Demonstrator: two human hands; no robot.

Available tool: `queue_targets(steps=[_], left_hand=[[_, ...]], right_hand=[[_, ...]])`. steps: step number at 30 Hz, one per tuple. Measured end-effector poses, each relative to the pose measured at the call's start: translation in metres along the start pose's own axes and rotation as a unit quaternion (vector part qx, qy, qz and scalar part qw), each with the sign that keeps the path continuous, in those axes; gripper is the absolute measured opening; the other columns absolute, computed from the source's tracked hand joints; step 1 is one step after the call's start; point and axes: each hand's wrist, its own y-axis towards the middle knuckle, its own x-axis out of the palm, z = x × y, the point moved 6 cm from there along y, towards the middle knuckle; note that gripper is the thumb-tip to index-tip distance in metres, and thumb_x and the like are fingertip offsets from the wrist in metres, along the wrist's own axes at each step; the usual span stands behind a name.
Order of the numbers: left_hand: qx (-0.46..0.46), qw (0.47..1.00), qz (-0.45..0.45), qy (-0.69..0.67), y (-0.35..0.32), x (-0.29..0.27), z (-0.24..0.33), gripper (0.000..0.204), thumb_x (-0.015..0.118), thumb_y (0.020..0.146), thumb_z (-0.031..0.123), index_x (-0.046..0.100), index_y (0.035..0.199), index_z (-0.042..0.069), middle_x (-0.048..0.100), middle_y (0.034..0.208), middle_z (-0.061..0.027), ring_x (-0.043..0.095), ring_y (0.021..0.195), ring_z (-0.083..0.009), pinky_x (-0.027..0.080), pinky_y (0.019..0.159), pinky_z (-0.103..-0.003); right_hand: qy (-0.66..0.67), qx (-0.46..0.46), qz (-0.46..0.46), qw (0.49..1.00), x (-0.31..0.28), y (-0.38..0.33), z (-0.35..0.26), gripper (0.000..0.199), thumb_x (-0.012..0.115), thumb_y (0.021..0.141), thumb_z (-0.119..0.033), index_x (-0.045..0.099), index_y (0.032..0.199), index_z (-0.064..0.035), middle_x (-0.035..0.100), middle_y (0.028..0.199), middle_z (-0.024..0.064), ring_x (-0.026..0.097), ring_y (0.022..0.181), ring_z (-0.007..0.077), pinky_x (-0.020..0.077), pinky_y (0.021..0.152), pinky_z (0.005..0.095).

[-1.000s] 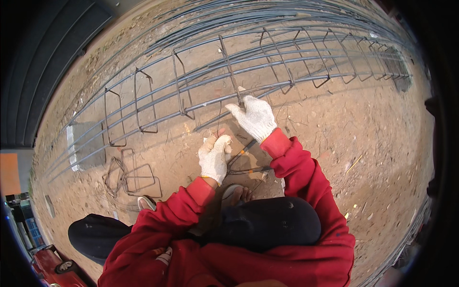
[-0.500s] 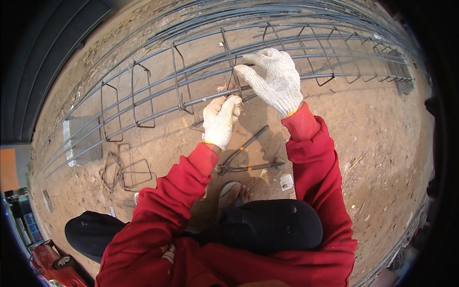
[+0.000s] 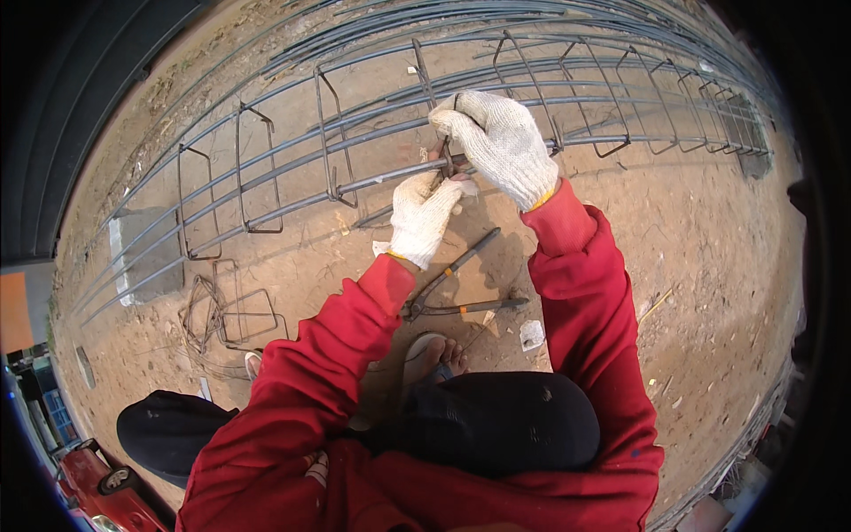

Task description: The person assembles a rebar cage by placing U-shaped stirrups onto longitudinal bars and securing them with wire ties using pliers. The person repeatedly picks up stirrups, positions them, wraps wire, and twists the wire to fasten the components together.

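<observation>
A long cage of steel rebar (image 3: 372,181) with square stirrups (image 3: 324,124) runs across in front of me. My left hand (image 3: 424,217), in a white knit glove, is closed on the lower corner of one stirrup (image 3: 424,75), where it meets the near bar. Just above and to the right, my gloved right hand (image 3: 501,142) has its fingers pinched together beside that stirrup's upright. What sits in the pinch is too small to name. Long-handled pincers (image 3: 443,310) with orange bands lie splayed on the ground below my hands.
Concrete blocks (image 3: 152,279) prop the cage at the left and right ends. Loose stirrups (image 3: 248,306) lie at lower left. Further long bars (image 3: 399,35) are spread beyond the cage. My sandalled foot (image 3: 425,355) is close to the pincers. A red car (image 3: 106,488) stands far left.
My right hand's fingers have closed into a pinch and drawn slightly left and lower, beside the stirrup. The left hand has shifted a little right along the near bar.
</observation>
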Motion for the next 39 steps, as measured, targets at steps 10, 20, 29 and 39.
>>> queue_targets(steps=[10,20,29,39], left_hand=[[0.095,0.977,0.014,0.191,0.006,0.005,0.007,0.024,0.063,0.096,0.017,0.07,0.088,-0.005,0.065,0.072,-0.0035,0.053,0.061,-0.0071,0.041,0.054,-0.024],[0.141,0.953,0.004,0.269,0.008,0.002,0.01,0.029,0.059,0.098,0.021,0.07,0.085,-0.003,0.06,0.063,-0.003,0.05,0.056,-0.0082,0.04,0.052,-0.027],[0.222,0.937,0.018,0.269,0.009,0.008,0.025,0.031,0.062,0.095,0.02,0.065,0.076,-0.005,0.057,0.057,-0.005,0.047,0.057,-0.0078,0.04,0.053,-0.028],[0.248,0.904,0.012,0.346,0.01,0.0,0.021,0.032,0.068,0.092,0.027,0.068,0.077,-0.001,0.06,0.058,-0.0105,0.051,0.053,-0.0103,0.044,0.051,-0.029]], right_hand=[[-0.071,-0.058,0.04,0.995,-0.007,-0.004,-0.02,0.026,0.059,0.096,-0.027,0.066,0.097,-0.002,0.061,0.075,0.0165,0.063,0.068,0.0329,0.0491,0.061,0.0377],[-0.082,-0.085,0.042,0.992,-0.003,-0.004,-0.017,0.022,0.059,0.097,-0.023,0.066,0.099,-0.0022,0.06,0.071,0.0135,0.065,0.06,0.0247,0.0494,0.055,0.0337],[-0.082,-0.114,0.096,0.985,-0.016,-0.011,-0.032,0.021,0.059,0.097,-0.019,0.071,0.104,-0.003,0.07,0.086,0.0129,0.07,0.077,0.0241,0.0542,0.068,0.0306],[-0.073,-0.237,-0.012,0.969,-0.025,-0.053,-0.047,0.023,0.066,0.084,-0.016,0.072,0.105,-0.0099,0.071,0.103,0.0088,0.066,0.098,0.0306,0.0537,0.083,0.0402]])
